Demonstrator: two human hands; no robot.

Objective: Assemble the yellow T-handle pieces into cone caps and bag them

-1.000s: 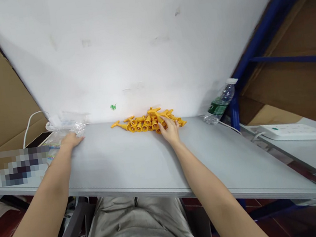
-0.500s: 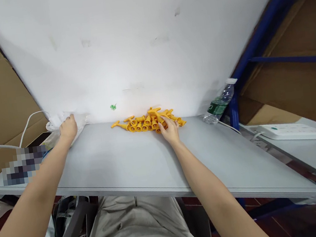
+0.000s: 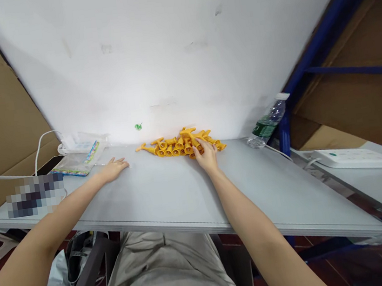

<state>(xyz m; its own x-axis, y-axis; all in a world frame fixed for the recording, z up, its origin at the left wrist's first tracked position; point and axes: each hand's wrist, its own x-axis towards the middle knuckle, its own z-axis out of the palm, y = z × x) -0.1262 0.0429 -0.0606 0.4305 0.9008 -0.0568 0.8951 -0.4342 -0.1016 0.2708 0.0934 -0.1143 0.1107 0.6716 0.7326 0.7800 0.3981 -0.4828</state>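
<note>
A heap of several small yellow plastic parts point(image 3: 177, 145) lies at the far edge of the grey table point(image 3: 170, 197), against the white wall. My right hand point(image 3: 207, 156) rests on the near right side of the heap, fingers curled onto the parts; what they pinch is hidden. My left hand point(image 3: 112, 168) lies flat on the bare tabletop, fingers stretched out and holding nothing, just right of the clear plastic bags point(image 3: 79, 158) with colourful print.
A white cable point(image 3: 41, 144) and a dark flat device point(image 3: 48, 165) lie at the far left. A plastic water bottle point(image 3: 268, 121) lies at the back right. A white power strip point(image 3: 353, 159) sits on the neighbouring table. Cardboard stands on both sides; blue shelf frame on the right.
My left hand has left the plastic bags and moved right onto the bare tabletop, fingers now flat. My right hand has stayed on the yellow heap.
</note>
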